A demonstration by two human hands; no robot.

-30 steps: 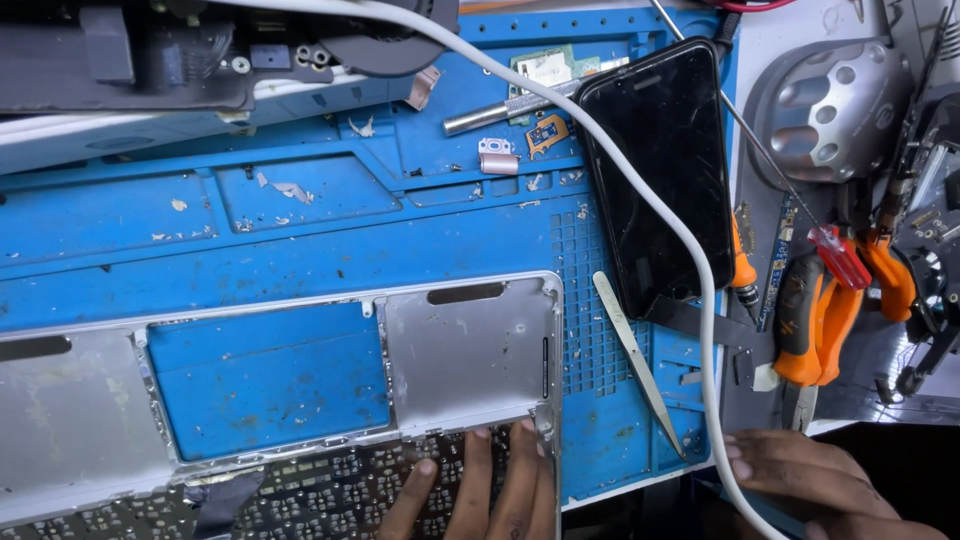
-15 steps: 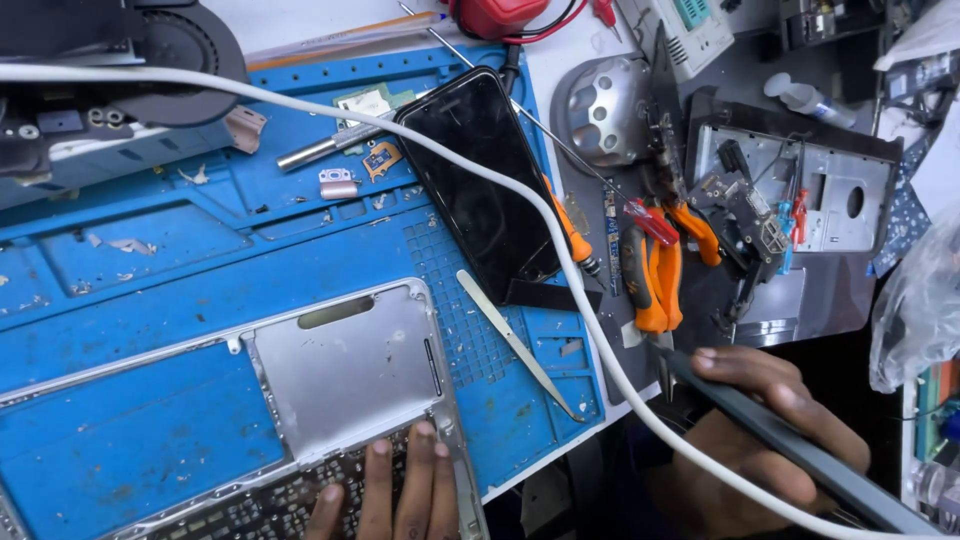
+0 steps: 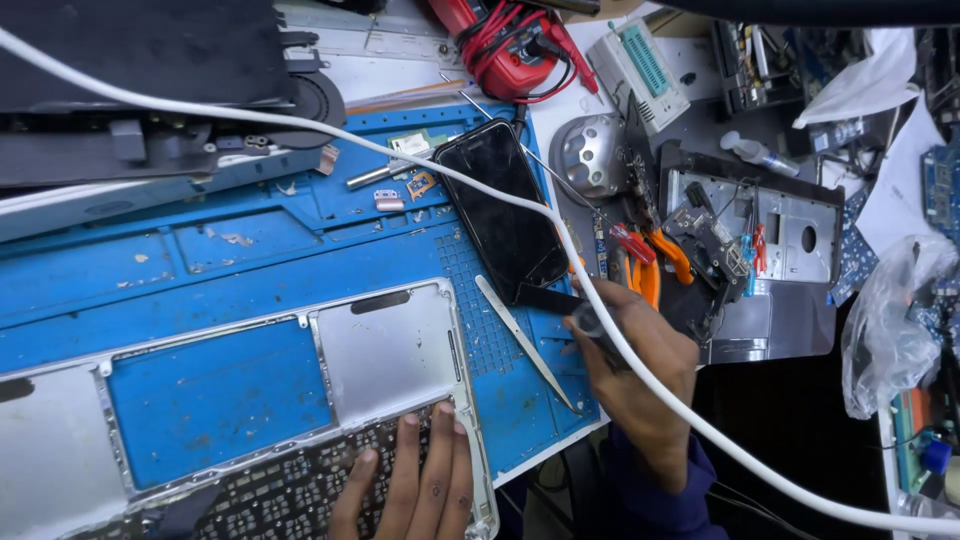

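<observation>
Left hand (image 3: 410, 485) lies flat, fingers spread, steadying the laptop case (image 3: 385, 350) (lower frame); right hand (image 3: 630, 365) grips a dark tool (image 3: 590, 322) by the phone (image 3: 505, 210)

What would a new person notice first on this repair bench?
Probably the bright blue work mat, with a silver laptop case lying open on it under the left hand. A thick white cable crosses the whole scene, passing over a black phone at the mat's edge. The right hand grips a dark tool beside the phone.
</observation>
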